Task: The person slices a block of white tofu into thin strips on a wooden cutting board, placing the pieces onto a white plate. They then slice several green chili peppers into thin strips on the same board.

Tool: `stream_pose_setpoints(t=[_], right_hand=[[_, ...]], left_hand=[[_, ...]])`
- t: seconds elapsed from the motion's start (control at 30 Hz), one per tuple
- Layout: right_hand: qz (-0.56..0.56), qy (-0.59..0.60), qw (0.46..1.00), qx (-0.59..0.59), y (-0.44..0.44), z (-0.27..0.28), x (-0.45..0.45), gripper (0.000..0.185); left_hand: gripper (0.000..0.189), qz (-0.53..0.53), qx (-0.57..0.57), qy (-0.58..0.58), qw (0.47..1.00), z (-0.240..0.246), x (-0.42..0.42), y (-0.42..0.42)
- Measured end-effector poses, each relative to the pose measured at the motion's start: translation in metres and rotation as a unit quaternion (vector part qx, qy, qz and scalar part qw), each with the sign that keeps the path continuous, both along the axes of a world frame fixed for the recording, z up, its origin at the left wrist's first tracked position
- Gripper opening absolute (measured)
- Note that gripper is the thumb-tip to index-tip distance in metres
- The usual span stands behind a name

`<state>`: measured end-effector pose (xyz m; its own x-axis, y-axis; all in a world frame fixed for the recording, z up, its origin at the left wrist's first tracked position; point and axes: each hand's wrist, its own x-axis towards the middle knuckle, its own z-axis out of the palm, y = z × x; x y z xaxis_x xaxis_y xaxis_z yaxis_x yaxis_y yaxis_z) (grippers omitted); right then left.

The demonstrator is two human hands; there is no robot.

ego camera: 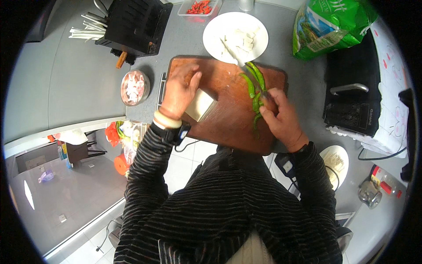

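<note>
A kitchen knife (237,58) is in my right hand (282,120), its blade slightly blurred and pointing away over the rim of a white plate (212,39). White cut pieces, which look like tofu, lie on that plate. Several green chili peppers (248,85) rest on the wooden cutting board (230,115), partly behind the knife and my right hand. My left hand (178,89) holds nothing; its thumb stands apart from the bent fingers. Beside it sits a pale block of tofu (200,105) on the board's left part. Whether my left hand touches the block is unclear.
A bowl of cut raw meat (134,87) stands left of the board. Beyond are a black knife rack (132,26) and a plastic box of red chilies (199,8). To the right are a green bag (329,29), a black Galanz appliance (351,105) and a plate of pale shreds (334,165).
</note>
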<state>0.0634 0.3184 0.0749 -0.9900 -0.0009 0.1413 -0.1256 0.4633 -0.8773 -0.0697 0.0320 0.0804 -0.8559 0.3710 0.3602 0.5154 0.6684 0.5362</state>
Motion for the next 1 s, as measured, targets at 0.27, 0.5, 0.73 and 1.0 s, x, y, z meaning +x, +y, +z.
stream_pose_setpoints(t=[0.27,0.5,0.73,1.0], right_hand=[[0.126,-0.076,0.987,0.068,-0.051,0.003,0.026,0.053],[0.123,-0.020,0.978,0.169,-0.073,-0.003,0.037,0.054],[0.116,-0.039,0.975,0.187,-0.081,0.004,0.039,0.056],[0.124,-0.077,0.974,0.171,-0.082,0.011,0.033,0.055]], left_hand=[[0.029,-0.027,0.015,-0.058,0.998,-0.042,0.073,-0.028],[0.030,-0.063,-0.021,-0.037,0.997,-0.051,0.069,-0.030],[0.027,-0.078,-0.020,-0.027,0.996,-0.053,0.064,-0.033],[0.026,-0.083,-0.005,-0.034,0.996,-0.058,0.060,-0.033]])
